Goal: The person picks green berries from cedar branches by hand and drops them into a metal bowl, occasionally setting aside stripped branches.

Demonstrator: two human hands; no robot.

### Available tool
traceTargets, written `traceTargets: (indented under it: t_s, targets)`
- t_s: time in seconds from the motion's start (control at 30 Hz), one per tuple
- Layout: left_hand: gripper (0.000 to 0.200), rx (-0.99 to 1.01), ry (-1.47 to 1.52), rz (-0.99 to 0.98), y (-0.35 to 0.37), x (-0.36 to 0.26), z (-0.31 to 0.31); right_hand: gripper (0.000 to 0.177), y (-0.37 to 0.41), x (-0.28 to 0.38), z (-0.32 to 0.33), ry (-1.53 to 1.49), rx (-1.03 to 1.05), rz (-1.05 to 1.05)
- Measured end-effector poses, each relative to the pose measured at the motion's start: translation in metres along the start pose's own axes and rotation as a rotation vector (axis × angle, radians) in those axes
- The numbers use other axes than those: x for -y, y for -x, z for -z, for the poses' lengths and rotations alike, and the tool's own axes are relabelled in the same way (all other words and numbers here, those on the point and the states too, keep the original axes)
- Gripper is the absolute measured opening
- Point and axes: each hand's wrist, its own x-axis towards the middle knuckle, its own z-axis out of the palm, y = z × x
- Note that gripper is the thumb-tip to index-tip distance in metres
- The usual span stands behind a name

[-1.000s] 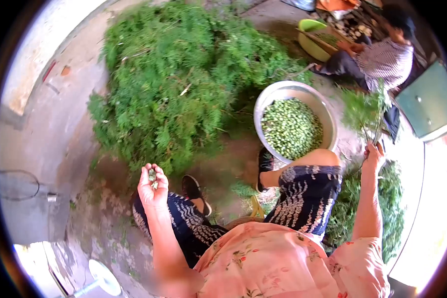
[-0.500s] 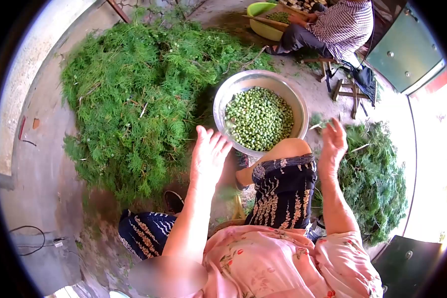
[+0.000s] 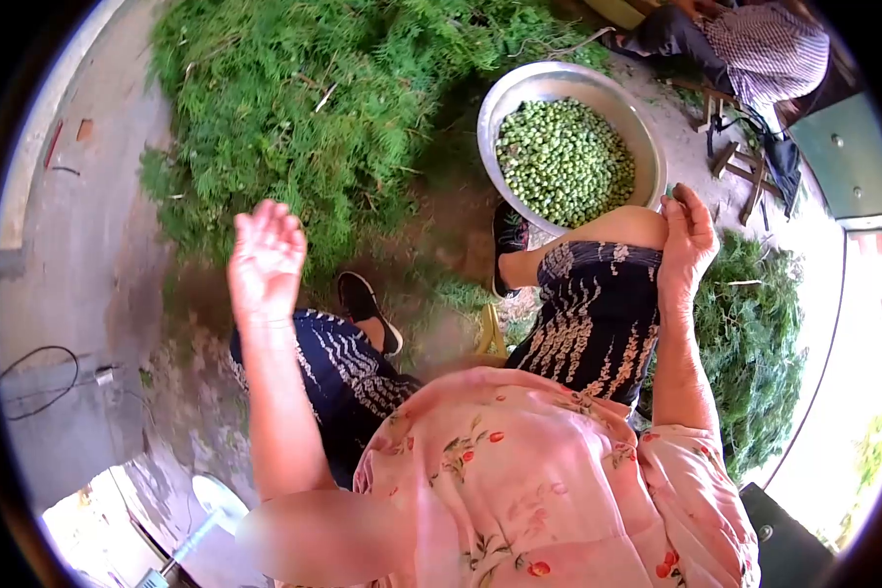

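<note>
My left hand (image 3: 268, 257) is raised over my left thigh, palm up, its fingers loosely bent and apart, with nothing in it. Beside my right knee, my right hand (image 3: 689, 240) has its thumb and forefinger close together. A small green piece (image 3: 669, 190) shows at those fingertips. Just beyond the knee stands a wide metal basin (image 3: 649, 137) holding many small round green seed cones (image 3: 565, 162). A large heap of feathery green branches (image 3: 294, 127) lies to the left of the basin.
A second pile of green branches (image 3: 755, 353) lies to my right. Farther off, a person in a checked shirt (image 3: 769, 49) sits near a wooden stool (image 3: 745, 176). A black cable (image 3: 44, 363) lies on the floor at left, and a green metal panel (image 3: 838, 147) is at right.
My left hand has swung left, away from the basin, to over my left thigh. My right hand has come down beside my right knee. The view has shifted, so the basin appears higher and farther right.
</note>
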Motion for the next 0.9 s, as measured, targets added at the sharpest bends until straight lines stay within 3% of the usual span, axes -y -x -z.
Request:
traceTargets:
  t_s: [0.13,0.3,0.4,0.43,0.47,0.63,0.9]
  targets:
    - [0.04,-0.087,-0.03,-0.155,0.026,-0.052,0.057,0.02,0.003,0.008,-0.012,-0.049,0.048,-0.009]
    - [0.039,-0.07,0.125,-0.242,0.046,-0.061,0.1,0.019,0.013,0.026,-0.033,-0.117,0.129,0.039]
    - [0.035,0.013,0.195,-0.207,0.048,-0.059,0.102,0.018,0.022,0.045,-0.051,-0.077,0.18,0.059]
    - [0.031,-0.082,0.206,-0.228,0.05,-0.057,0.1,0.017,0.025,0.05,-0.056,-0.087,0.2,0.063]
    - [0.028,0.05,0.235,-0.192,0.049,-0.056,0.107,0.017,0.027,0.052,-0.06,-0.067,0.219,0.079]
    - [0.032,-0.177,0.21,-0.292,0.061,-0.055,0.077,0.018,0.04,0.052,-0.078,-0.125,0.328,0.036]
    - [0.033,-0.348,0.269,-0.389,0.075,-0.064,0.059,0.016,0.056,0.076,-0.106,-0.201,0.484,-0.018]
